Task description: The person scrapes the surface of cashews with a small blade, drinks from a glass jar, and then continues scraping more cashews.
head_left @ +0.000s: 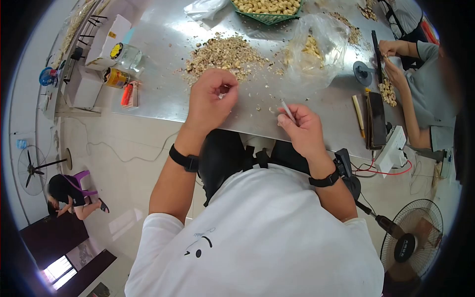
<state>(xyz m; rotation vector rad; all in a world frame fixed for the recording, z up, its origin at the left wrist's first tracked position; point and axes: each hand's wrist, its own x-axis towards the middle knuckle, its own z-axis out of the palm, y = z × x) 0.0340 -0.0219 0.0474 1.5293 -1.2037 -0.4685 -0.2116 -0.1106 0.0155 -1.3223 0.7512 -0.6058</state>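
Observation:
My left hand [212, 96] is closed, its fingers curled at the near edge of a heap of brown and cream nut fragments [222, 53]. A small pale bit shows by the fingertips, too small to name. My right hand [306, 129] grips a thin grey stick-like tool [288, 111] between thumb and fingers, above the front edge of the metal table [168, 106]. Beyond that hand lies a clear plastic bag [324, 54] with pale yellow nut pieces [311, 52] in it. Small crumbs are scattered on the tabletop between my hands.
At the back stands a green basket [264, 19] of cashews [267, 6]. Jars [129, 57] and an orange-red box [129, 94] stand left. On the right are a dark phone case [376, 121], a power strip [392, 151] and a co-worker's hands [392, 54]. A fan [408, 242] stands behind right.

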